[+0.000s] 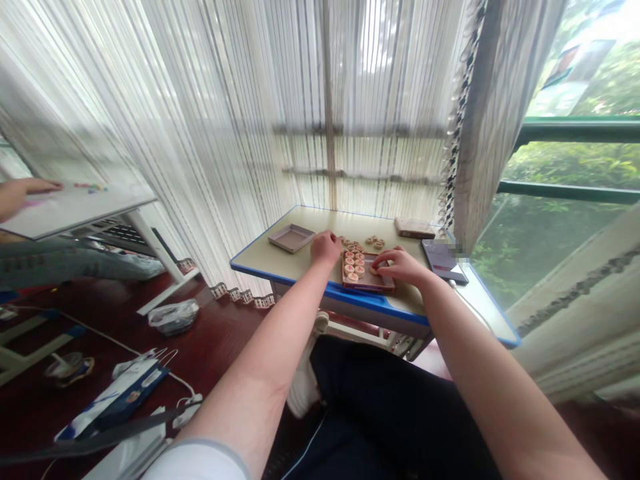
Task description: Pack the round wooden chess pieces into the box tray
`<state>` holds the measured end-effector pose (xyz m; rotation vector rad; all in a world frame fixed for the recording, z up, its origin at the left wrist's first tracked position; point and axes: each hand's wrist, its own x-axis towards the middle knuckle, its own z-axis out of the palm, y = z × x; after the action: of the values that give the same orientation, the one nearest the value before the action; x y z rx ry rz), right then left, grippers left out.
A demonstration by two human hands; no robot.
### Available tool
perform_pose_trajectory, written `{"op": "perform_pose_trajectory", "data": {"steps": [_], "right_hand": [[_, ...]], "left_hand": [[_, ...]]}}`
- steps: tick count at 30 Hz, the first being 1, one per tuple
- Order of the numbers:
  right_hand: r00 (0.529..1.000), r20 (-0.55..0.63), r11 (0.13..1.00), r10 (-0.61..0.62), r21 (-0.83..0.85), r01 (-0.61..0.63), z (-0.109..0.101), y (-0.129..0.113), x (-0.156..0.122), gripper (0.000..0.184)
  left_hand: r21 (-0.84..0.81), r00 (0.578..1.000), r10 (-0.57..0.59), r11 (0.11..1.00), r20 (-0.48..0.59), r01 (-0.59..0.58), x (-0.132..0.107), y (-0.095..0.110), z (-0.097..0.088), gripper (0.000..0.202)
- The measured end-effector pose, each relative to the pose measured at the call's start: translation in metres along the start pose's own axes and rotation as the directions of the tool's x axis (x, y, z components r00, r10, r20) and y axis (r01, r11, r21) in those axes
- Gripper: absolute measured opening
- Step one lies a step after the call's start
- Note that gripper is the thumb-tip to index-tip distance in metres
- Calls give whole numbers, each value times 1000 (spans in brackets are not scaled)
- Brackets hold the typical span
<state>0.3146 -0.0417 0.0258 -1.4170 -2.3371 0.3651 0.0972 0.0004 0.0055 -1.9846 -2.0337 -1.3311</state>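
A small blue-edged table (280, 267) stands by a curtained window. On it lies a shallow wooden tray (383, 285) holding several round wooden game pieces (353, 261) with red marks. My right hand (400, 265) rests on the tray, fingers curled on a piece at about its middle. My left hand (325, 248) is closed just left of the tray's far corner, beside loose pieces; what it holds is hidden. More loose pieces (374, 241) lie beyond the tray.
An empty shallow lid (291, 237) lies at the table's left. A flat box (414, 228) and a phone (443, 261) lie at the right. Another person's hand (17, 193) rests on a white table (75, 210) at far left. Bags and cables litter the floor.
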Motion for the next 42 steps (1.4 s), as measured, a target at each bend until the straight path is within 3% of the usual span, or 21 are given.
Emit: {"op": "perform_pose_trajectory", "data": {"steps": [4,17,23,30,36,42], "right_hand": [[996,91,1000,-11,4,11,-3,-8,-4,27],[984,174,990,-34,144,9,-2,-22,-9,35],[989,144,986,-40,165,16,-2,-22,-12,25],[993,90,991,-72,118,61,2,-26,-10,19],[993,41,988,-111,114,106,7,-25,-10,17],[989,39,983,-143,120,137,6,-27,-10,15]], "left_hand": [[-15,1000,-5,1000,-7,5,-1,-1,0,15],[-36,997,74,997,25,-73,-1,-7,6,17],[0,994,113,994,7,-113,6,-6,7,16],[38,993,99,994,68,-102,11,-5,8,15],[88,968,240,965,78,-246,1,5,4,13],[81,965,248,964,87,-255,0,7,4,12]]}}
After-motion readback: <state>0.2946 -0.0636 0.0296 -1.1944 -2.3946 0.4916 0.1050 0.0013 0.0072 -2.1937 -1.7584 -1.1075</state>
